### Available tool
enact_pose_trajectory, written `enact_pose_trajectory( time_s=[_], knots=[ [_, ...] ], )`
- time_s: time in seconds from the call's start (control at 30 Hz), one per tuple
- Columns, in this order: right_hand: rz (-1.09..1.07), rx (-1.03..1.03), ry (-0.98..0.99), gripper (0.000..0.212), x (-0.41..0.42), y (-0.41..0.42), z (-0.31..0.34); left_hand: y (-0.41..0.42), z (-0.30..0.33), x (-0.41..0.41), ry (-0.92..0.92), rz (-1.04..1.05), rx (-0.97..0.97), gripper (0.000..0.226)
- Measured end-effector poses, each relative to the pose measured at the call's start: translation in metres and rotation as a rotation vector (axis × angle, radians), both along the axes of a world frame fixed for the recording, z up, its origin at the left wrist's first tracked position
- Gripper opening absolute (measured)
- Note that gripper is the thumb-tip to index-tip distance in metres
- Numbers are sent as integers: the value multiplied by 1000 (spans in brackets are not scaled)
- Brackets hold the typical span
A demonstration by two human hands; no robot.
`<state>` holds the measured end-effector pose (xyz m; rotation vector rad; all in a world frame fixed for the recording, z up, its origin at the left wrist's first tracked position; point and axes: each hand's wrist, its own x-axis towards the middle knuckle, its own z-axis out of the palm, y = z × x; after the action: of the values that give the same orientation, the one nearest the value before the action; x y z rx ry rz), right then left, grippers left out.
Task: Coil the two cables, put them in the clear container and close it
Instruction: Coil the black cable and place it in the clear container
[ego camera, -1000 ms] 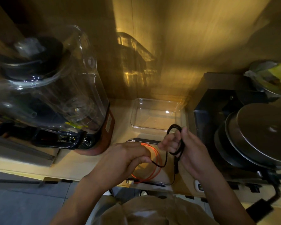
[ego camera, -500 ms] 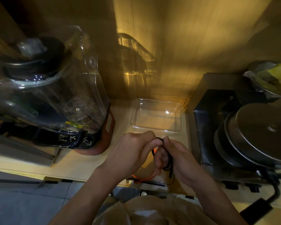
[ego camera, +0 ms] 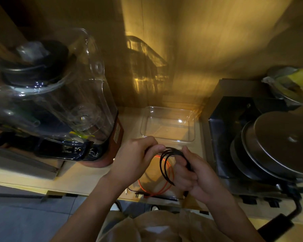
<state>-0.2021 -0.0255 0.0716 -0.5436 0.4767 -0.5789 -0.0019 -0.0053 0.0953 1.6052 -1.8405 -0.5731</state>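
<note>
A black cable (ego camera: 164, 165) hangs in a few loops between my hands, just above the counter. My left hand (ego camera: 133, 161) pinches its top strand. My right hand (ego camera: 194, 173) is closed around the gathered loops. Under the hands an orange cable (ego camera: 157, 191) lies in a loose ring on a flat clear lid (ego camera: 157, 197) at the counter's front edge. The clear container (ego camera: 167, 124) stands open and empty behind the hands, near the wall.
A large blender with a clear jug (ego camera: 59, 102) fills the left side of the counter. A dark metal appliance (ego camera: 234, 130) with a round steel lid (ego camera: 283, 145) stands on the right. The wooden wall (ego camera: 199, 49) rises behind the container.
My hands have drawn slightly apart and the black cable now shows more loops, spread wider between them. The right hand has shifted right and lower.
</note>
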Motion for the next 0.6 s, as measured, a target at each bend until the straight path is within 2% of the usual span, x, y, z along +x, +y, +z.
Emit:
enact_pose_trajectory(
  time_s=[0.23,0.33,0.47,0.6],
  knots=[
    [-152,99,-169,40,-9,-10,-6,12,-21,13,172,2,159,17],
    [-233,101,-161,41,-10,-12,-8,16,-27,14,283,-2,273,11],
    [-283,87,-166,40,-7,-14,-8,18,-31,11,286,-3,352,14],
    [-323,78,-161,42,-5,-16,-9,21,-32,6,383,16,398,13]
  ],
)
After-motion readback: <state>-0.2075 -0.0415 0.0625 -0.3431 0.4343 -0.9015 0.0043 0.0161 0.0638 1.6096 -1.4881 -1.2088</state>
